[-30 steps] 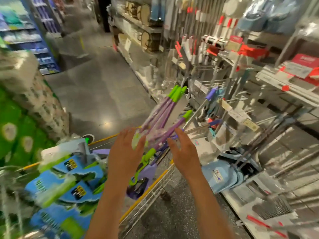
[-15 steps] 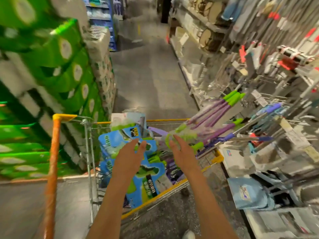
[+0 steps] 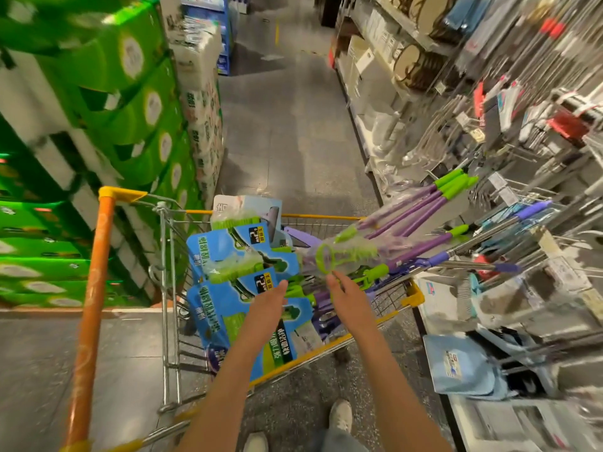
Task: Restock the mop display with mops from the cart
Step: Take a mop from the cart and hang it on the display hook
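over the wire shopping cart, both bare hands reach forward with straight, relaxed fingers and hold nothing. left hand hangs above the blue mop packages stacked upright at the cart's near side, its fingertips close to the green cloth on one pack; whether it touches the card cannot be told. right hand is just beside it toward the cart's right rim, fingertips near the green ring of a plastic-wrapped mop but apart from it. purple mops with green end caps lie slanted across the cart, their handles sticking out past its right rim toward the mop display, whose wire hooks carry blue and grey handled mops. beyond the cart's orange push handle on the left stand stacked green tissue packs. below the cart, near the frame's bottom edge, two shoes show on the grey floor.
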